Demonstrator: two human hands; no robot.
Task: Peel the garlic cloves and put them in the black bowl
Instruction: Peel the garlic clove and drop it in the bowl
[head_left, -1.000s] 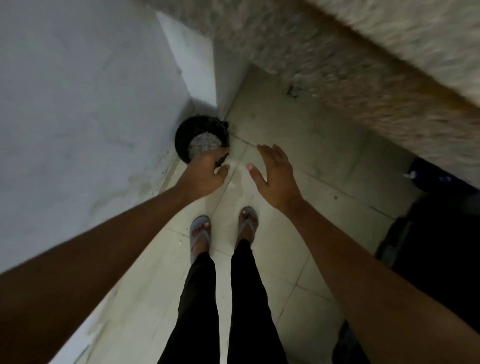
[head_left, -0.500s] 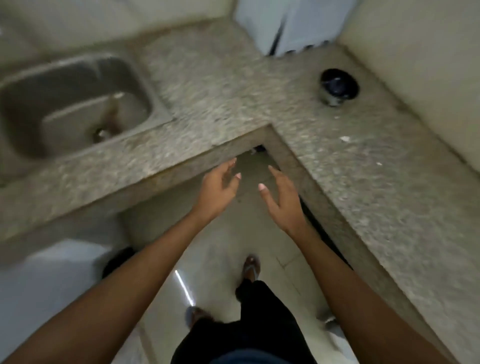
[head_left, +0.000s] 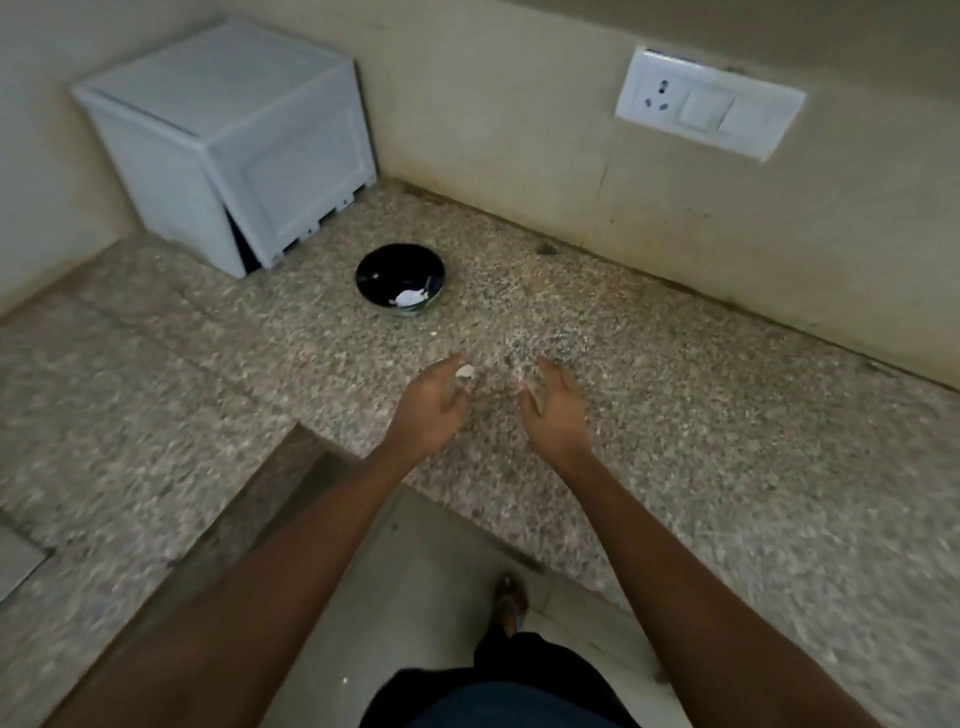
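Observation:
The black bowl (head_left: 400, 270) stands on the speckled stone counter (head_left: 675, 415) with a few white peeled cloves (head_left: 410, 297) inside. A pale garlic clove (head_left: 466, 371) lies on the counter in front of the bowl. My left hand (head_left: 431, 410) hovers with loosely curled fingers, its thumb and fingertips right at that clove; blur hides whether they touch it. My right hand (head_left: 553, 410) is beside it, open and empty, palm turned inward.
A white plastic box (head_left: 234, 140) sits in the back left corner. A small white scrap (head_left: 434, 332) lies between bowl and hands. A wall socket plate (head_left: 706, 111) is at the upper right. The counter's front edge and the floor are below my arms.
My view swung up from the floor and sink side to the counter corner. Both hands moved forward over the counter, and the left hand arrived at the garlic clove.

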